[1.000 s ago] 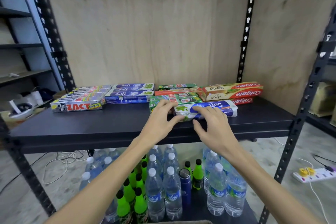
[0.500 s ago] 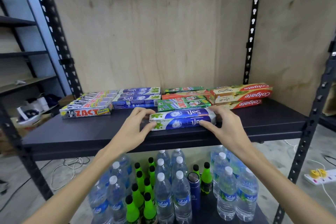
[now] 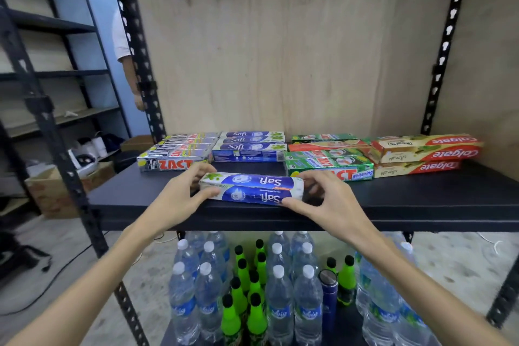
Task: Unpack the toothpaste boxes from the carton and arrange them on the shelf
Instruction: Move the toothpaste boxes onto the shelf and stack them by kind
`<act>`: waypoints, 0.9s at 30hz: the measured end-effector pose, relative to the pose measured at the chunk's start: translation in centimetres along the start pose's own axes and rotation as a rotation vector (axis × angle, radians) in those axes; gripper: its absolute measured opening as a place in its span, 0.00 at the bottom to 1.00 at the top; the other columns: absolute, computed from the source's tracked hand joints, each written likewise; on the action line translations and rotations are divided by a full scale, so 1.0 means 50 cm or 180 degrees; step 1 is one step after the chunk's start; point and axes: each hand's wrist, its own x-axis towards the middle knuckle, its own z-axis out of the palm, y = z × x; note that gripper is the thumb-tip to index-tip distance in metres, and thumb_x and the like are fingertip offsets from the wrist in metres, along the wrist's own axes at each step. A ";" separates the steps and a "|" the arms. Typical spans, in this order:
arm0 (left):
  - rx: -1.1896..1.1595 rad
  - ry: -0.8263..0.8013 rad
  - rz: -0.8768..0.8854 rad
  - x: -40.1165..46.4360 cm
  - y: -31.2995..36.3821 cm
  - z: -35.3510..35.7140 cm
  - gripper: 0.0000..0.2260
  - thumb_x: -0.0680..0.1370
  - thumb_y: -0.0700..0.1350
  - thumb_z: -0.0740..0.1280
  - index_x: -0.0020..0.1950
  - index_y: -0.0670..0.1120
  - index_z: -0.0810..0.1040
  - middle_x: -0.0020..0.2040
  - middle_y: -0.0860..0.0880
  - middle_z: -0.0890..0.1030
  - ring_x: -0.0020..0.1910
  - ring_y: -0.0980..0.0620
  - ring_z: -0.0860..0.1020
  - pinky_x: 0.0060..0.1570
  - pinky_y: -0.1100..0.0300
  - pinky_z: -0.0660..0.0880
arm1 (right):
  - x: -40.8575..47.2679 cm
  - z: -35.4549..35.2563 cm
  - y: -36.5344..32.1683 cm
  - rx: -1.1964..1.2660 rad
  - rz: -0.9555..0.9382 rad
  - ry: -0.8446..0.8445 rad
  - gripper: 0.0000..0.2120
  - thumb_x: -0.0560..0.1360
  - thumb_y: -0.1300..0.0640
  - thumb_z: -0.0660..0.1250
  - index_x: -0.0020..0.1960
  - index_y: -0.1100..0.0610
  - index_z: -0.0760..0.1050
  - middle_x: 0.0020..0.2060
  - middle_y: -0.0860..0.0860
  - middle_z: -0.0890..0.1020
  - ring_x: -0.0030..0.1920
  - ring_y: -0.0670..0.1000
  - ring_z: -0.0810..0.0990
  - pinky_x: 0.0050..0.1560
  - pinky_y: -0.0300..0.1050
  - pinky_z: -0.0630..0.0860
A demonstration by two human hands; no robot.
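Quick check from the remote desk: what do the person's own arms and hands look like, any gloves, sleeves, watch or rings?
Both are bare. The left hand and right hand wear no gloves, and no rings show on the visible fingers. Both forearms are uncovered from wrist to the frame's lower edge: no sleeves, watch, bracelets, straps or markings in view. Anything worn above that is out of frame.

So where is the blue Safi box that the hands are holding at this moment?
In the head view, the Safi box lies near the shelf's front edge, between left hand and right hand, before the stacked rows.
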 end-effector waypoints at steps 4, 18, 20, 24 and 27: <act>0.0275 0.0642 -0.0336 -0.024 -0.024 0.007 0.25 0.79 0.51 0.71 0.74 0.51 0.68 0.67 0.53 0.73 0.66 0.55 0.73 0.68 0.56 0.70 | 0.010 0.058 -0.051 0.0295 0.0068 0.0068 0.25 0.64 0.38 0.80 0.54 0.48 0.77 0.44 0.43 0.82 0.44 0.43 0.79 0.44 0.33 0.74; 0.0055 0.1265 -0.0181 -0.151 0.043 0.086 0.32 0.71 0.71 0.64 0.69 0.56 0.71 0.63 0.64 0.75 0.64 0.72 0.66 0.74 0.55 0.60 | 0.002 0.138 -0.155 0.1185 -0.0057 -0.0959 0.13 0.84 0.53 0.60 0.59 0.51 0.83 0.49 0.44 0.85 0.51 0.41 0.82 0.54 0.35 0.75; 0.0082 0.1230 -0.0150 -0.142 0.035 0.063 0.28 0.70 0.69 0.69 0.66 0.57 0.74 0.59 0.65 0.77 0.62 0.66 0.70 0.67 0.53 0.68 | 0.010 0.142 -0.150 0.1093 -0.0213 -0.1006 0.13 0.83 0.61 0.61 0.58 0.51 0.83 0.49 0.45 0.85 0.52 0.41 0.82 0.55 0.36 0.76; 0.0075 0.0594 -0.0093 -0.122 0.012 0.004 0.25 0.69 0.67 0.68 0.65 0.64 0.73 0.56 0.63 0.75 0.61 0.59 0.69 0.64 0.51 0.70 | 0.049 0.147 -0.118 0.0525 -0.0597 -0.0566 0.12 0.79 0.60 0.66 0.60 0.49 0.81 0.52 0.44 0.83 0.52 0.44 0.80 0.56 0.42 0.75; -0.0077 0.0063 -0.0183 -0.103 -0.014 -0.038 0.26 0.68 0.65 0.68 0.66 0.66 0.73 0.56 0.64 0.77 0.61 0.59 0.70 0.66 0.52 0.70 | 0.091 0.142 -0.092 -0.0606 -0.0793 -0.0316 0.24 0.78 0.42 0.67 0.71 0.47 0.71 0.63 0.46 0.75 0.64 0.50 0.71 0.64 0.49 0.67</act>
